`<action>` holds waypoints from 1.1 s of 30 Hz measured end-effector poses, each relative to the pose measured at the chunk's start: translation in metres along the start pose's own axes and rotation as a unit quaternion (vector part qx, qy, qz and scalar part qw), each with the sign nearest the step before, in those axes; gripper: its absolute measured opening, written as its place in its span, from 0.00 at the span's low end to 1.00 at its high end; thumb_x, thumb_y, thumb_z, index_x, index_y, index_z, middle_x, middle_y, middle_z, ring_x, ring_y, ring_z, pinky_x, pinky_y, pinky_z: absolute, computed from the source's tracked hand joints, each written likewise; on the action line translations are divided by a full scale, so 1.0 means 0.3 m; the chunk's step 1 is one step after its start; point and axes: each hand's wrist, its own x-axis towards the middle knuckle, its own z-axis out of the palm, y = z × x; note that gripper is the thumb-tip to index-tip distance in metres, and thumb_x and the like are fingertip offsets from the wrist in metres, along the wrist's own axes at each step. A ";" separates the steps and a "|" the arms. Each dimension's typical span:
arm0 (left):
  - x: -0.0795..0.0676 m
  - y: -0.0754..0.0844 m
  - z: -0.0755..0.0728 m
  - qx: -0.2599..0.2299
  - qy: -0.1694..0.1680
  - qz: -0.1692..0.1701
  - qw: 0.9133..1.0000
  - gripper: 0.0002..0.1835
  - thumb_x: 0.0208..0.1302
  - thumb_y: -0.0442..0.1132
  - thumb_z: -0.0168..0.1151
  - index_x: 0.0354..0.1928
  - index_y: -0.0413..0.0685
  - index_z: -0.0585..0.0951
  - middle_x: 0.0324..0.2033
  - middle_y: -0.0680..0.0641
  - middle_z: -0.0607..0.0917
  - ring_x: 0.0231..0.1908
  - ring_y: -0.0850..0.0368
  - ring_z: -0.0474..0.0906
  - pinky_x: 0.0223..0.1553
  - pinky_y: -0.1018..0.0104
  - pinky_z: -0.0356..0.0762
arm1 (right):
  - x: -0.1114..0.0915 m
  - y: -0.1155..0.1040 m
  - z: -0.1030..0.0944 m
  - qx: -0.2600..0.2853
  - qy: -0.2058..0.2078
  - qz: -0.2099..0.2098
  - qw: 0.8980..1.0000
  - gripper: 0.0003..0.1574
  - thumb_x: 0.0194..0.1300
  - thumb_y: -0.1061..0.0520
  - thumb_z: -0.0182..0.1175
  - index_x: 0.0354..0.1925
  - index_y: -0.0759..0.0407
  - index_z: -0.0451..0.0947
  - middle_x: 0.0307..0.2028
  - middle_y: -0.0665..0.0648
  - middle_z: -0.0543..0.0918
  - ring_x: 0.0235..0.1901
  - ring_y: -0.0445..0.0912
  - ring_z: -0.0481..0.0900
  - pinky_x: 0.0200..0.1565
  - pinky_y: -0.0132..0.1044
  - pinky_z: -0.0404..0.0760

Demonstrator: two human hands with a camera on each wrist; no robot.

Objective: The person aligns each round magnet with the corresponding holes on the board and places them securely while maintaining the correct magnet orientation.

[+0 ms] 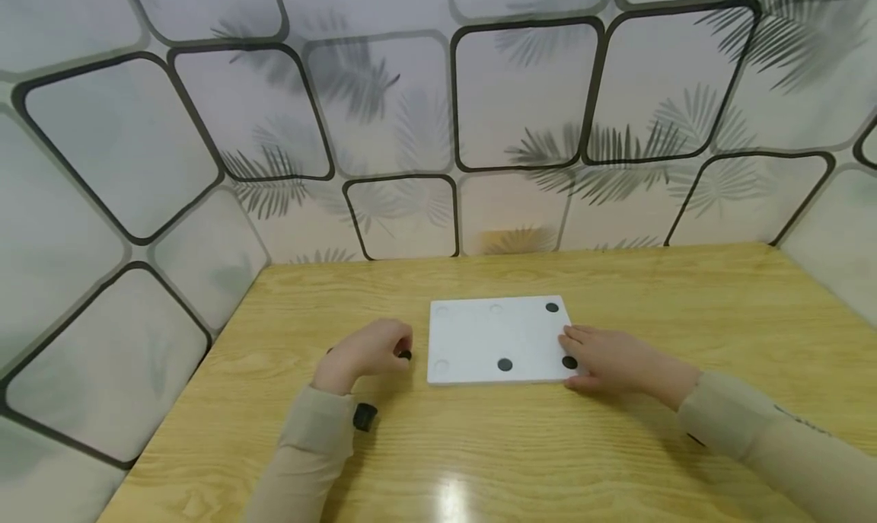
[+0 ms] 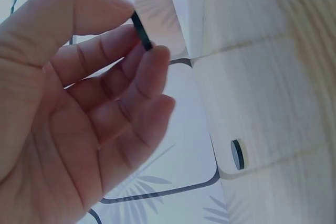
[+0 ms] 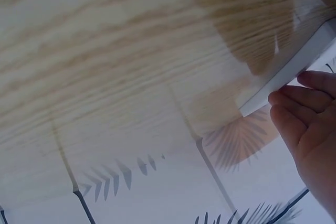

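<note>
Head view, from where I sit, puts the left hand (image 1: 366,352) just left of the white board (image 1: 469,344), its thumb and fingertips pinching a black disc (image 2: 142,31) on edge, with the other fingers loosely bent. At the board's right edge I have the right hand (image 1: 610,359), fingers extended and touching that edge, thumb by the near corner. Three dark discs sit in the board: a far-right disc (image 1: 552,307), a near-middle disc (image 1: 505,365) and a near-right disc (image 1: 569,362), the last close beside the right hand. Pale round recesses (image 1: 441,367) mark its other places. Under the board is a wooden table (image 1: 479,447); beyond it stands a patterned wall (image 1: 390,112). My left wrist camera finds a loose disc (image 2: 238,155) on the table, apart from the board. The left hand blocks my head view there, leaving a dark sliver I can't identify. I can't make out the black object (image 1: 365,416) by the left cuff, and the right wrist camera cuts off most of the board.
</note>
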 end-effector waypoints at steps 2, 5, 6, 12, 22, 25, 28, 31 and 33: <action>0.008 0.003 -0.001 0.001 0.010 0.013 1.000 0.05 0.50 0.31 0.59 0.25 0.45 0.72 0.20 0.50 0.71 0.22 0.60 0.63 0.24 0.67 0.63 | 0.000 0.001 0.000 -0.001 -0.002 0.000 1.000 0.44 0.59 0.36 0.51 0.56 0.72 0.65 0.55 0.71 0.66 0.56 0.60 0.63 0.54 0.52 0.64; 0.017 0.005 -0.003 -0.003 0.023 0.015 1.000 0.05 0.49 0.30 0.59 0.25 0.45 0.73 0.19 0.50 0.71 0.21 0.60 0.63 0.24 0.67 0.64 | 0.000 -0.002 -0.003 -0.001 -0.002 0.000 1.000 0.43 0.59 0.37 0.51 0.56 0.72 0.65 0.55 0.71 0.66 0.56 0.60 0.64 0.53 0.52 0.64; 0.020 0.005 -0.005 -0.004 0.028 0.015 0.999 0.05 0.49 0.30 0.59 0.25 0.45 0.73 0.19 0.50 0.71 0.20 0.60 0.63 0.23 0.67 0.64 | -0.001 -0.003 -0.004 -0.001 -0.002 0.000 1.000 0.43 0.59 0.37 0.52 0.56 0.72 0.65 0.55 0.71 0.66 0.56 0.60 0.64 0.53 0.52 0.64; 0.042 0.007 -0.016 0.007 0.048 0.020 0.999 0.04 0.49 0.29 0.58 0.26 0.44 0.73 0.20 0.51 0.71 0.20 0.60 0.63 0.23 0.68 0.64 | 0.000 -0.011 -0.010 -0.003 -0.006 0.001 1.000 0.43 0.58 0.38 0.53 0.55 0.72 0.65 0.55 0.70 0.67 0.55 0.60 0.64 0.53 0.52 0.65; 0.082 0.038 -0.024 0.052 0.041 0.030 0.997 0.05 0.50 0.30 0.60 0.24 0.44 0.73 0.20 0.51 0.70 0.21 0.59 0.62 0.24 0.68 0.63 | -0.003 -0.014 -0.019 -0.001 -0.003 0.003 1.000 0.42 0.57 0.38 0.54 0.55 0.72 0.66 0.54 0.70 0.68 0.54 0.60 0.66 0.51 0.52 0.66; 0.099 0.051 -0.018 0.068 0.031 0.032 0.997 0.06 0.49 0.31 0.61 0.24 0.44 0.72 0.21 0.50 0.71 0.22 0.59 0.63 0.24 0.67 0.63 | -0.004 -0.011 -0.018 -0.003 -0.003 0.004 1.000 0.42 0.57 0.38 0.54 0.55 0.72 0.65 0.54 0.70 0.68 0.54 0.60 0.66 0.52 0.52 0.66; 0.119 0.060 -0.010 0.081 0.023 0.033 0.996 0.06 0.49 0.31 0.61 0.24 0.45 0.72 0.20 0.51 0.70 0.22 0.59 0.62 0.25 0.68 0.62 | -0.005 -0.011 -0.019 -0.003 -0.005 0.005 1.000 0.42 0.58 0.39 0.54 0.55 0.72 0.65 0.55 0.70 0.68 0.55 0.60 0.65 0.52 0.52 0.66; 0.139 0.067 -0.001 0.086 0.010 0.032 0.996 0.06 0.49 0.30 0.61 0.24 0.45 0.72 0.20 0.51 0.69 0.22 0.59 0.62 0.25 0.68 0.62 | -0.004 -0.013 -0.022 -0.001 -0.007 0.005 1.000 0.42 0.58 0.38 0.54 0.55 0.71 0.65 0.55 0.70 0.68 0.55 0.59 0.65 0.52 0.51 0.66; 0.149 0.073 0.006 0.089 -0.003 0.028 0.996 0.06 0.49 0.31 0.60 0.25 0.45 0.72 0.20 0.52 0.70 0.22 0.59 0.62 0.25 0.68 0.62 | -0.003 -0.017 -0.026 0.002 -0.008 0.005 1.000 0.42 0.58 0.38 0.54 0.55 0.71 0.66 0.55 0.70 0.68 0.55 0.59 0.65 0.52 0.51 0.66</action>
